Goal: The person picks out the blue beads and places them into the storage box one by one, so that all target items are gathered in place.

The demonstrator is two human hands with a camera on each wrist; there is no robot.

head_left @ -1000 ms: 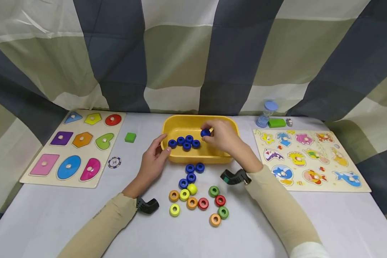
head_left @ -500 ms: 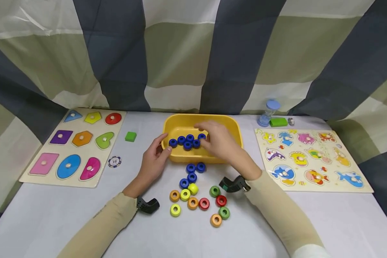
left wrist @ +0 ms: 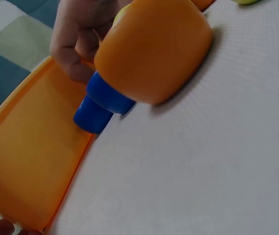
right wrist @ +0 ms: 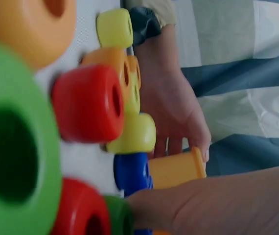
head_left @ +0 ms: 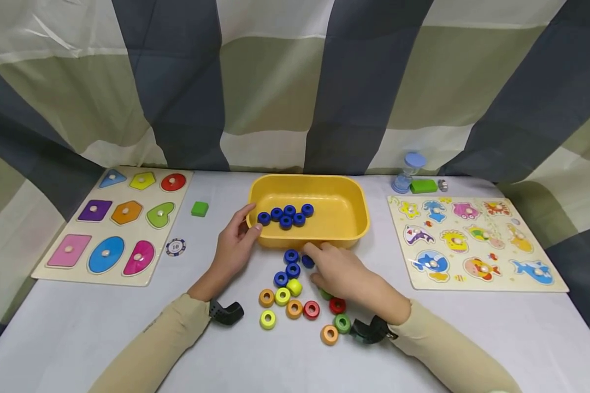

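Head view, from my left: the shape board [head_left: 93, 227], then a green block [head_left: 199, 209] and a poker chip [head_left: 175, 247] near it. My left hand [head_left: 232, 244] grips the near left corner of the yellow tub [head_left: 336, 213], thumb and fingers to either side of it. My right hand [head_left: 341, 273] is just outside the tub's near wall, index finger and thumb pinching a blue ring [head_left: 307, 262] beside the other loose blue ones. Farther right are the animal board [head_left: 501, 285], an hourglass [head_left: 408, 173] and a second green block [head_left: 424, 186].

The blue ring looks smooth and rounded, so an off-centre pinch could let it slip; carried too low, it could knock the wall. My wrist camera [head_left: 371, 331] is close to a green ring [head_left: 343, 331] — a careless sweep could scatter things.

Counting — six blue rings [head_left: 299, 222] in the tub, four on the surface [head_left: 251, 360] including the pinched one; three orange rings [head_left: 294, 316], three yellow rings [head_left: 294, 286], two red rings [head_left: 311, 316], two green, one partly hidden by my right hand.
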